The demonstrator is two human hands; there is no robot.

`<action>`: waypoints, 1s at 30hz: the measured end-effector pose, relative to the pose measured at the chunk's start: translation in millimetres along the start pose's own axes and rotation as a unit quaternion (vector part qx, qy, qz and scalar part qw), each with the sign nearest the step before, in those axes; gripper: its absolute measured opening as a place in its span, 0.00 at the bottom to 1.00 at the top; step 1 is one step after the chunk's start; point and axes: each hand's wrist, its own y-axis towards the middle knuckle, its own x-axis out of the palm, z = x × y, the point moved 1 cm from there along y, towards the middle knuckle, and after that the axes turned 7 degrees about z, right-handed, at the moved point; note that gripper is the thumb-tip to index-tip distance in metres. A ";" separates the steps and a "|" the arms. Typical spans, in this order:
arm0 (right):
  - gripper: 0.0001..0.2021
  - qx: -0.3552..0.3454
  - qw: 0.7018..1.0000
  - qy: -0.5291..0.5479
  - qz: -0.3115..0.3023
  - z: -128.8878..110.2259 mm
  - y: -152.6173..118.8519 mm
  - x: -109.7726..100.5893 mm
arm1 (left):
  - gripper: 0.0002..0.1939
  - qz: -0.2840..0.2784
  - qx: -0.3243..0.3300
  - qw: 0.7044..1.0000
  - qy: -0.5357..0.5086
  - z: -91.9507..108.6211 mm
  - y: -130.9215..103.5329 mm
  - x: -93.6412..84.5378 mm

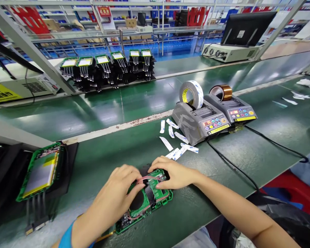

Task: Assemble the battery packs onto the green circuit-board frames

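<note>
A green circuit board assembly point(160, 196) lies on the green bench before me, angled up to the right. A strip of black tape point(150, 193) crosses its middle, beside a round black pad point(137, 200). Thin reddish wires point(151, 177) arch over its far side. My left hand point(120, 189) is over the left part, thumb and forefinger closed around the wires' left end. My right hand point(176, 173) grips the right end of the board, fingers over the far edge and thumb on the face. The left fingertips partly cover the far side.
Two tape dispensers point(200, 119) bear a white roll point(192, 93) and an amber roll point(221, 92). Loose white strips point(181, 151) are scattered beside them. Another board with a silver battery point(41, 172) lies left. Stacked units point(103, 67) stand behind; cables point(232, 166) trail right.
</note>
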 end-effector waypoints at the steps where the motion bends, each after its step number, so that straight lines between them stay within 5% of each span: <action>1: 0.22 0.000 1.000 0.009 -0.003 1.0 -1.7 -2.5 | 0.09 0.006 -0.016 1.000 -0.015 -4.1 -8.6 0.4; 5: 0.18 0.034 0.999 0.018 0.010 5.6 -9.9 -4.8 | 0.09 0.064 -0.049 0.996 -0.036 -18.8 -40.3 3.9; 10: 0.16 0.045 0.998 -0.007 0.032 2.7 -15.9 3.7 | 0.11 0.110 0.019 0.994 -0.006 -26.4 -60.2 11.3; 17: 0.14 0.087 0.987 -0.103 0.084 -6.7 -13.9 18.8 | 0.25 0.015 0.122 0.985 0.123 -18.7 -51.7 5.3; 21: 0.14 0.115 0.977 -0.155 0.095 -11.1 -10.9 25.5 | 0.21 -0.016 0.176 0.965 0.193 -12.9 -40.4 2.7; 30: 0.12 0.157 0.964 -0.202 0.070 -15.4 -2.5 28.0 | 0.18 -0.040 0.173 0.946 0.272 -11.9 -25.5 16.2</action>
